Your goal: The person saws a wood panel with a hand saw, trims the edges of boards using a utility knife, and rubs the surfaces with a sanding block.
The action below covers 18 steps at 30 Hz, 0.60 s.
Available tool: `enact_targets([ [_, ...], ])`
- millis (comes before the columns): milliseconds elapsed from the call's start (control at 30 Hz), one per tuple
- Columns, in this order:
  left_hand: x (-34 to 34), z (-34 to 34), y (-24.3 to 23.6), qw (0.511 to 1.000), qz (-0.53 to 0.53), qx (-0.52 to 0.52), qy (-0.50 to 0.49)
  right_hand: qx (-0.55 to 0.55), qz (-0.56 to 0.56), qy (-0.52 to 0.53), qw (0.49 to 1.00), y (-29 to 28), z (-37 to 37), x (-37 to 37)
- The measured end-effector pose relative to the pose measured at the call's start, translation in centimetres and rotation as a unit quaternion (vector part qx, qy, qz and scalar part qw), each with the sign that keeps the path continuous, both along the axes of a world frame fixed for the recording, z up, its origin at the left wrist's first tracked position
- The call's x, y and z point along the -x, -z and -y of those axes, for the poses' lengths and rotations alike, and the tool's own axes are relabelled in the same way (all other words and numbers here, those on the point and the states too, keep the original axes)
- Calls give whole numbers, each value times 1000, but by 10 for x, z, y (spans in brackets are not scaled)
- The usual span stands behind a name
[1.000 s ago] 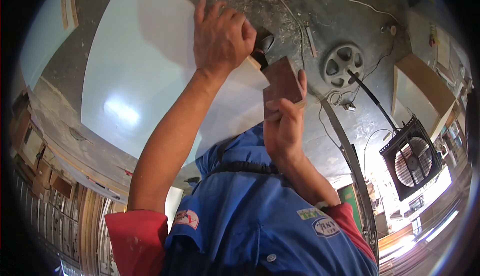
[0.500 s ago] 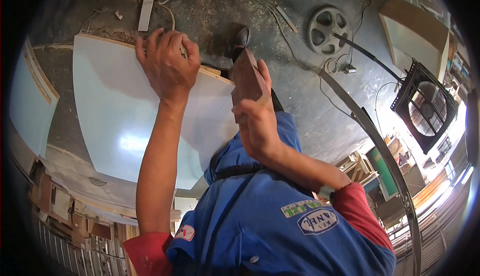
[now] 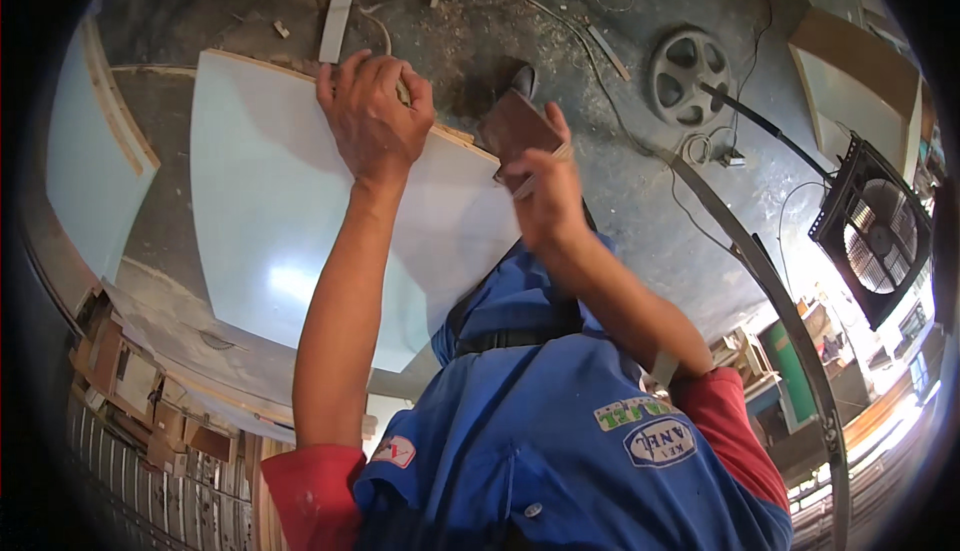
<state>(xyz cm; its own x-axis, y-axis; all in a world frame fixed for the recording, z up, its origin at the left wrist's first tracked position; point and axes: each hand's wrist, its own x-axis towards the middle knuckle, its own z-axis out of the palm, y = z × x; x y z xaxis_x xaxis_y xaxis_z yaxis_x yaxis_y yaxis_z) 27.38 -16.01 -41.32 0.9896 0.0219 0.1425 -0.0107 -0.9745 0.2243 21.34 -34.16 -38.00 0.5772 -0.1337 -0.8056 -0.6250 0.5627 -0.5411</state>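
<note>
A large white panel point(image 3: 260, 171) with a raw wooden edge stretches out in front of me on the left. At its far edge, my left hand point(image 3: 375, 116) curls its fingers down over the rim. A bit of something yellowish-brown point(image 3: 404, 92) shows between thumb and forefinger, too covered to name. My right hand point(image 3: 550, 186) grips a flat reddish-brown block point(image 3: 520, 129), thumb on the near side and fingers on the far side. The block is tilted near the panel's right corner; whether it touches the edge I cannot tell. The right hand is slightly blurred.
Beyond the panel, a pale strip point(image 3: 336, 29) and a cable point(image 3: 590, 51) lie on the dusty floor. A standing fan point(image 3: 872, 236) with a round base point(image 3: 690, 76) is at the right. Another white panel point(image 3: 95, 161) stands at far left. A shoe point(image 3: 524, 78) shows beyond the block.
The whole view has shifted, so everything sits further right and slightly lower. The block in my right hand has turned, showing its broad face more. My left hand keeps its place on the panel's edge.
</note>
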Motion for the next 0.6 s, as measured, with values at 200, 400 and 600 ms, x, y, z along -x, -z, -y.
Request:
enact_targets([
  [200, 9, -7, 6, 981, 123, 134, 69, 51, 68, 32, 996, -26, 84, -22],
  [400, 71, 62, -16, 870, -128, 257, 401, 71, 88, 64, 992, -18, 149, 47],
  [600, 97, 65, -20, 988, -27, 125, 89, 87, 88, -62, 990, -44, 134, 87],
])
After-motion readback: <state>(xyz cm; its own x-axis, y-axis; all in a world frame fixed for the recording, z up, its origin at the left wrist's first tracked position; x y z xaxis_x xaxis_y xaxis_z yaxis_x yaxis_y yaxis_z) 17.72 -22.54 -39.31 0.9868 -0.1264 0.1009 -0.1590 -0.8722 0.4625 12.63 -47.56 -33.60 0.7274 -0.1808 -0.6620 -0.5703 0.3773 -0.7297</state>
